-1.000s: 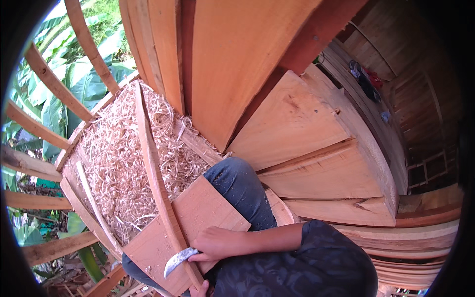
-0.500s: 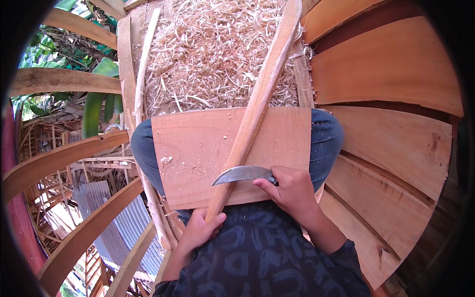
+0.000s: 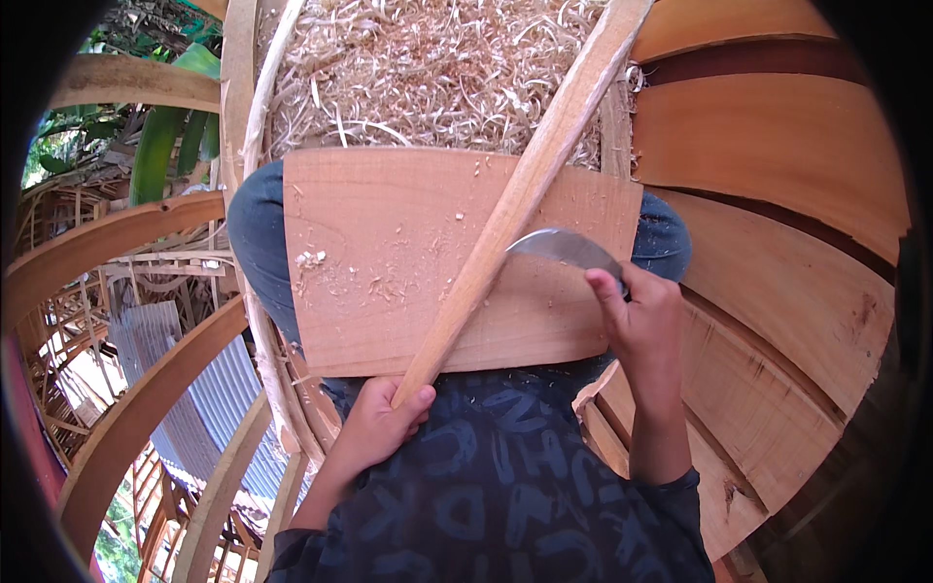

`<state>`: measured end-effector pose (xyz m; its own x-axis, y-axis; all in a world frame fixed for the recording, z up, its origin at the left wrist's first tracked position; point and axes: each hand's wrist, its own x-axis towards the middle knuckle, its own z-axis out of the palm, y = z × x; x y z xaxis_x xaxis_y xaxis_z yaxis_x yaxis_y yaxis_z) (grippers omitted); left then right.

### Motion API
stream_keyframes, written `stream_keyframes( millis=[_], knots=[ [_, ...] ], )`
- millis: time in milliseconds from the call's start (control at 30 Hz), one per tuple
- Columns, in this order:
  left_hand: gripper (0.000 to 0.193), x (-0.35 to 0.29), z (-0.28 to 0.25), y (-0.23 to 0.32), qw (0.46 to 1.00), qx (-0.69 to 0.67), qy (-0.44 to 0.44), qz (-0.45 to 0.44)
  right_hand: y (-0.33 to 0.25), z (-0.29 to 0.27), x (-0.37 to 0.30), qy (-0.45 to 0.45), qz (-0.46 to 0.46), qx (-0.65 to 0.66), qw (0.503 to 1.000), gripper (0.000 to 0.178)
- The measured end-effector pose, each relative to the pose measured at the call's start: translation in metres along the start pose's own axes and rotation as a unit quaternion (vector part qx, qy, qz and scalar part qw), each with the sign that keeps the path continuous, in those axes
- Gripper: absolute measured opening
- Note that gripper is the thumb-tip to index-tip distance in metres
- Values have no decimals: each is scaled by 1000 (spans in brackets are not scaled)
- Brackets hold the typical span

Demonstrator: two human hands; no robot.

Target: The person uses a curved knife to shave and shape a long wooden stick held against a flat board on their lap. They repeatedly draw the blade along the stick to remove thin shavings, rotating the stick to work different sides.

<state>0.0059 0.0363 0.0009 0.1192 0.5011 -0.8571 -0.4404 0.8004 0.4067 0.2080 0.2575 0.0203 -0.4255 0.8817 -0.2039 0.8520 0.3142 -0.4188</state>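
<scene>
A long wooden strip runs slantwise from near my waist up to the far right. My left hand is closed around its near end. Beneath the strip, a flat wooden board lies across my lap. My right hand grips a knife with a curved blade; its handle is hidden in my fist. The blade points left, and its tip is at the strip's right edge; whether it touches cannot be made out. Small shavings are scattered on the board.
Curly wood shavings are heaped beyond the board. Wide planks form a wall on my right. On the left are wooden slats, with corrugated metal sheets below. A thin pale pole runs along that side.
The knife has moved off the strip's near part, up and to the right along it. My left hand still holds the near end. The whole view has shifted and tilted somewhat.
</scene>
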Motion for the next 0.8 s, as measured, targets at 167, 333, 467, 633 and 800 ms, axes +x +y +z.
stream_keyframes(
  millis=[167, 333, 467, 633, 800],
  knots=[
    [40, 1, -2, 2, 1000, 20, 7, 15, -34, 38, -36, -64, -148, 13, 987, 57],
    [39, 1, 2, 4, 1000, 16, 8, 12, -23, 34, -27, -29, -184, -75, 980, 56],
    [38, 1, 2, 4, 999, -19, -20, 29, 26, 20, 2, 86, -2, -47, 995, 61],
    [39, 1, 0, 5, 999, 21, 2, 29, 58, -22, 0, 125, 100, 58, 985, 59],
    [38, 4, 1, 7, 1000, -4, -11, -10, -25, 24, -42, -12, -76, 12, 997, 53]
  ],
)
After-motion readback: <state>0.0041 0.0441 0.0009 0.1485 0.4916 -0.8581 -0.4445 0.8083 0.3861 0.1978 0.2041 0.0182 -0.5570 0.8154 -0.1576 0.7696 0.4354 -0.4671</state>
